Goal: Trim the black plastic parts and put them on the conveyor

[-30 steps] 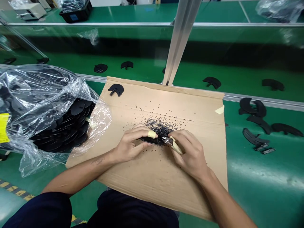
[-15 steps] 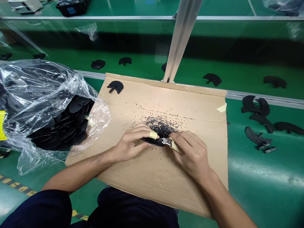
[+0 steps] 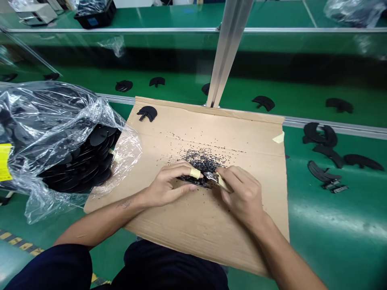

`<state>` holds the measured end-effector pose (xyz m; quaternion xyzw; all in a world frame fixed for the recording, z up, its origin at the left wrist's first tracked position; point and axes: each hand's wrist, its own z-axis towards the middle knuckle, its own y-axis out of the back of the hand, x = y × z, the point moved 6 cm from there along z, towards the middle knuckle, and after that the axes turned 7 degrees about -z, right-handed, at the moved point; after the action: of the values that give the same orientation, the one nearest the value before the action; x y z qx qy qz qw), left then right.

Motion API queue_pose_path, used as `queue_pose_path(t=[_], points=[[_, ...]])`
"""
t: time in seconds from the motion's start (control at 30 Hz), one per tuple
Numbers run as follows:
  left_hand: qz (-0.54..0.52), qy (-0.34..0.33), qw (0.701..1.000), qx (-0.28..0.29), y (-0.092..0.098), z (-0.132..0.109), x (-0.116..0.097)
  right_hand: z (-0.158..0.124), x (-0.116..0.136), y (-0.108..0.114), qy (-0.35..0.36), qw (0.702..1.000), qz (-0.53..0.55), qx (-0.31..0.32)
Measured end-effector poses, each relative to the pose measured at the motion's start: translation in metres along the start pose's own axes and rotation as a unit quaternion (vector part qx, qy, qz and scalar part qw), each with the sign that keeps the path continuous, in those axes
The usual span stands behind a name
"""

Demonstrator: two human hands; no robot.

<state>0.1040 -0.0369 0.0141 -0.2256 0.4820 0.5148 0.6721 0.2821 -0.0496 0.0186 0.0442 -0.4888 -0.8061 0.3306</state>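
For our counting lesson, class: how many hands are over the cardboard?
2. The left hand is left of centre, its fingers at a black part; the right hand is right of centre, gripping a metal-tipped tool. Neither is hidden.

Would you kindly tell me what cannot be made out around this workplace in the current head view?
All in the head view:
Pliers: handles mostly hidden by the right hand.
Black part: partly covered by the left hand.
Black bits: too small to tell individual shapes.
Plastic bag: left side cut off by the picture's edge.
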Motion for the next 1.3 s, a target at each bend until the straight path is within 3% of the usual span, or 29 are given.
queue_pose_path(t=[0.1,0.2,0.37,0.5,0.57,0.67,0.77,0.9,1.0,1.1,1.2,1.3], points=[[0.061,-0.007,0.998,0.012,-0.001,0.001,-0.001,0.001,0.002,-0.004,0.016,0.998,-0.054,0.014],[0.096,-0.003,0.995,-0.008,0.004,0.001,0.001,0.0,-0.003,-0.007,-0.019,0.999,-0.015,0.029],[-0.035,0.096,0.99,-0.097,0.013,-0.003,0.016,0.002,-0.014,-0.011,-0.133,0.969,0.202,0.054],[-0.097,0.115,0.985,-0.085,0.006,-0.004,0.022,0.005,-0.007,-0.008,-0.113,0.956,0.266,0.044],[-0.052,0.098,0.992,-0.055,0.003,-0.003,0.021,0.005,0.0,-0.005,-0.072,0.969,0.234,0.027],[0.081,0.01,0.996,-0.026,0.005,0.001,0.012,0.003,0.01,-0.001,0.009,0.991,0.135,0.004],[0.18,-0.074,0.981,-0.001,0.004,0.001,0.004,0.001,0.016,0.001,0.062,0.996,0.058,-0.014],[0.246,-0.102,0.964,0.023,0.0,-0.002,0.003,0.001,0.019,0.001,0.084,0.995,0.058,-0.005],[0.212,-0.097,0.972,0.028,-0.001,-0.002,0.003,0.002,0.015,0.005,0.057,0.984,0.169,0.002],[0.135,-0.07,0.988,-0.001,0.003,-0.001,0.003,0.005,0.003,0.011,-0.009,0.964,0.265,-0.024],[0.081,-0.034,0.996,-0.032,0.007,-0.001,0.005,0.006,-0.007,0.012,-0.054,0.969,0.238,-0.033],[0.033,0.029,0.998,-0.042,0.008,-0.003,0.009,0.006,-0.009,0.008,-0.044,0.986,0.161,-0.019]])
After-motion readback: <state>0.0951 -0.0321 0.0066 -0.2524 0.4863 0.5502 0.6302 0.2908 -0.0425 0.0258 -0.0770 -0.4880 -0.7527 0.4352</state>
